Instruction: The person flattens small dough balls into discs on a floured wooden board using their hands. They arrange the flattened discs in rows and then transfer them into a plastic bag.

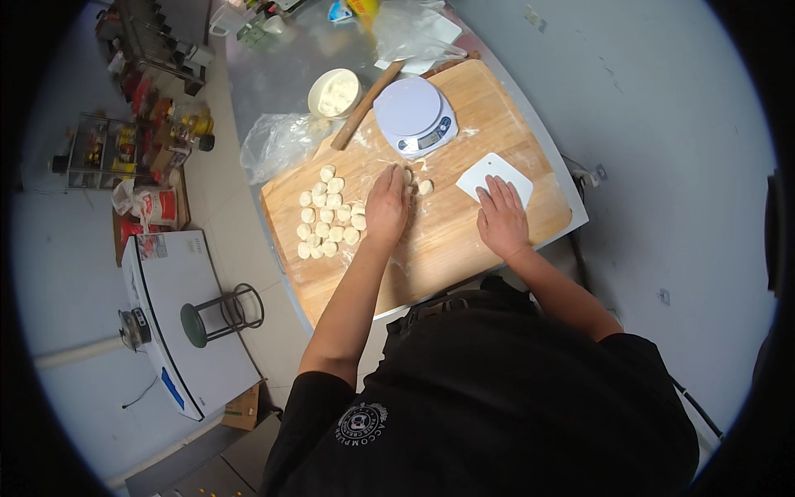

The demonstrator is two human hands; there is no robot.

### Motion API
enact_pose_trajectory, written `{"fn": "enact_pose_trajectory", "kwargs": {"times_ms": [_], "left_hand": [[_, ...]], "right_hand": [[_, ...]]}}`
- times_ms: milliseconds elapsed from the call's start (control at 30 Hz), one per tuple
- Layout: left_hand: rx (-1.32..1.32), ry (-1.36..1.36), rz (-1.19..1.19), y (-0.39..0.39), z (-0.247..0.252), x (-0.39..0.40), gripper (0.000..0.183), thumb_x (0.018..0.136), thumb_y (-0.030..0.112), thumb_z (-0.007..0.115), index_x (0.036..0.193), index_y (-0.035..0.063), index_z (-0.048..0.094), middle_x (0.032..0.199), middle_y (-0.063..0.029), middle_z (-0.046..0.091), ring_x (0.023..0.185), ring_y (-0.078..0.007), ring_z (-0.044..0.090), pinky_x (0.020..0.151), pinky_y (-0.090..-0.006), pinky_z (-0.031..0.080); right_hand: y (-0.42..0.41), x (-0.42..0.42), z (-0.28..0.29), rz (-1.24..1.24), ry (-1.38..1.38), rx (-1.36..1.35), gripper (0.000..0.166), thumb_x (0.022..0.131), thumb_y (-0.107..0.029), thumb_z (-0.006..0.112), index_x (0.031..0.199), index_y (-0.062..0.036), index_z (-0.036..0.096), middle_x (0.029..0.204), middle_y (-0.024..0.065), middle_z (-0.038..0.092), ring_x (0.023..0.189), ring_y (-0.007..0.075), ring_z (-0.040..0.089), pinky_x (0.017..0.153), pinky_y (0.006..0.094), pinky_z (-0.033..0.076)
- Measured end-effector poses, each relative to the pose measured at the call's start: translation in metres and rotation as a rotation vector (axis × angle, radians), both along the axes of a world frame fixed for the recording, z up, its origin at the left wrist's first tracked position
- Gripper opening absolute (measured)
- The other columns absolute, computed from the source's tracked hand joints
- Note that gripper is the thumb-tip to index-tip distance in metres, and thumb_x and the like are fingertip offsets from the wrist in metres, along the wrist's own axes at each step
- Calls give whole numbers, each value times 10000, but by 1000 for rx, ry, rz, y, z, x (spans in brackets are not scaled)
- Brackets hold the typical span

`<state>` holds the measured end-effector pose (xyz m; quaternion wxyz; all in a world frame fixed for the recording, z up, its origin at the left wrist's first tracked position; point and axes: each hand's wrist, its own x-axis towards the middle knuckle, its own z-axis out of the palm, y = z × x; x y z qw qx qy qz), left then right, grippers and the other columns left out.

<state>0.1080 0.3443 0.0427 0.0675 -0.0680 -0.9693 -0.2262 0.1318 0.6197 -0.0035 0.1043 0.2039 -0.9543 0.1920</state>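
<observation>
My left hand [388, 208] lies palm down on the floured wooden board [435, 248], its fingers together beside a partly hidden dough piece [407, 177]. What is under the palm is hidden. Just right of it sits another small dough piece [425, 187]. To its left, several round dough pieces [326, 215] are grouped on the board. On the right, my right hand [503, 220] rests with slightly spread fingers on a white dough scraper [487, 171], which lies flat.
A white digital kitchen scale [410, 112] stands at the board's far side, next to a wooden rolling pin [366, 105]. Beyond are a bowl of white dough or flour [335, 93] and clear plastic bags [279, 146]. A wall [652, 155] borders the right; a stool [195, 325] stands left.
</observation>
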Motion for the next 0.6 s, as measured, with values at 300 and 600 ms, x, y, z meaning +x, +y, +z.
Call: {"fn": "enact_pose_trajectory", "kwargs": {"times_ms": [300, 600], "left_hand": [[180, -4, 74, 20, -10, 21, 236, 944, 81, 667, 1164, 63, 748, 1132, -163, 738, 997, -343, 719, 861, -420, 581], [111, -25, 63, 13, -7, 82, 517, 893, 151, 754, 1371, 14, 612, 1352, -215, 643, 1221, -404, 623, 1046, -441, 521]], "right_hand": [[0, 1, 3, -14, 7, -42, 409, 923, -152, 613, 1310, -25, 653, 1518, 207, 530, 1443, 371, 462, 1246, 523, 313], [-1, 0, 0, 2, 28, -27, 409, 933, -174, 612, 1312, -26, 658, 1500, 205, 548, 1436, 363, 469, 1247, 515, 308]]}}
